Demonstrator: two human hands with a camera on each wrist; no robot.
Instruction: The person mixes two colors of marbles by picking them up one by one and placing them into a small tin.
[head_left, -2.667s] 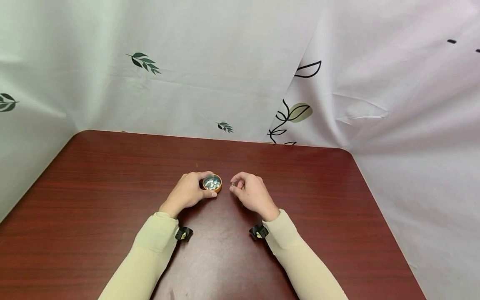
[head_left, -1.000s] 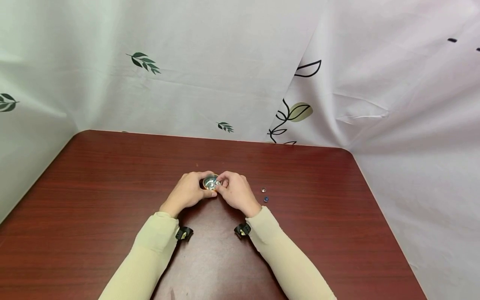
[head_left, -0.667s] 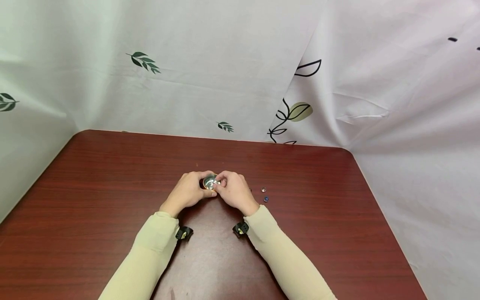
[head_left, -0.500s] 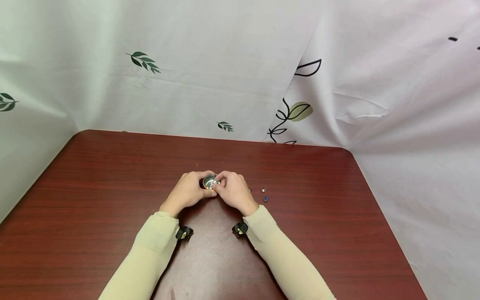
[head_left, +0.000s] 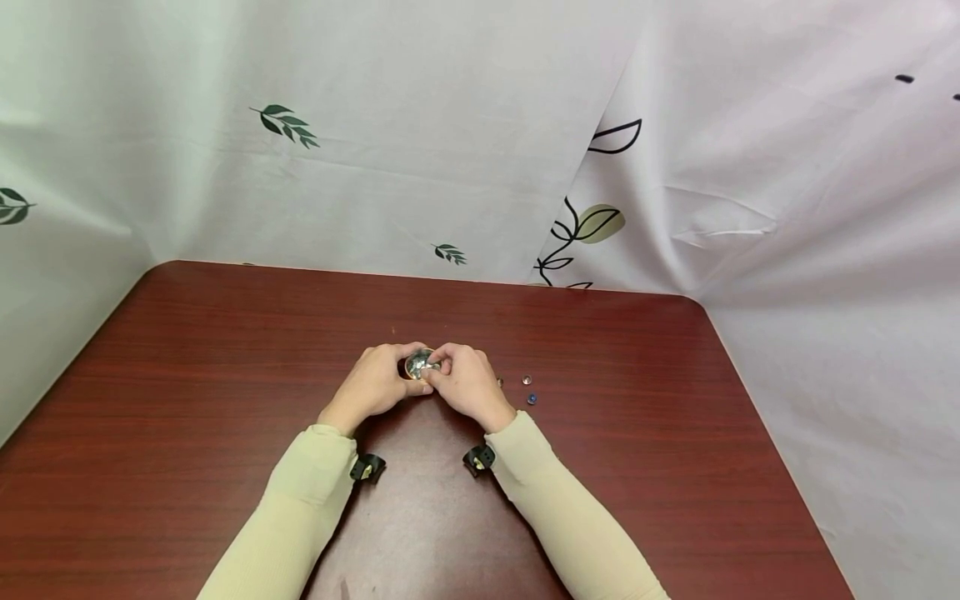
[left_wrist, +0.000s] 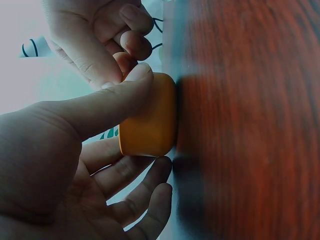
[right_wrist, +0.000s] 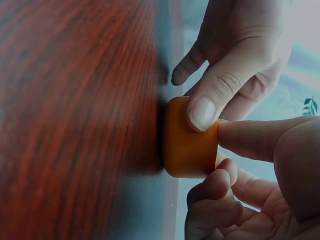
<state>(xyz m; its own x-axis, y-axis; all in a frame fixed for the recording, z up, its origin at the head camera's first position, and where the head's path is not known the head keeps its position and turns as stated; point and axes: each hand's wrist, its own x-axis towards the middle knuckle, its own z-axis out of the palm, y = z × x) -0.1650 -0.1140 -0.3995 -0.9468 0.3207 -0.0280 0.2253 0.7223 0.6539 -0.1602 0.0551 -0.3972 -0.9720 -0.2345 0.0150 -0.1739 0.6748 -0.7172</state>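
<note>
A small, round orange cup [head_left: 412, 367] with shiny silvery contents stands on the table. My left hand [head_left: 375, 381] grips it from the left, thumb in front and fingers behind; in the left wrist view the thumb lies along the cup's orange wall [left_wrist: 152, 125]. My right hand [head_left: 467, 382] comes from the right, its thumb and forefinger dipping over the rim into the cup. Its fingertips are hidden by the wall in the right wrist view, so whether they pinch anything is unclear. Beside that hand lie a blue bead-like piece [head_left: 532, 399] and a silvery one [head_left: 527, 380].
Close to the right hand's edge, another tiny piece [head_left: 500, 382] partly shows. The reddish-brown wooden table [head_left: 225, 400] reaches back to a pale curtain [head_left: 420, 150] with leaf prints. Each wrist wears a small black camera [head_left: 478, 459].
My right hand, earlier pinching a tiny piece right of the cup, has moved left so its fingertips are inside the cup. The small pieces at right have come into sight. The left hand stays put.
</note>
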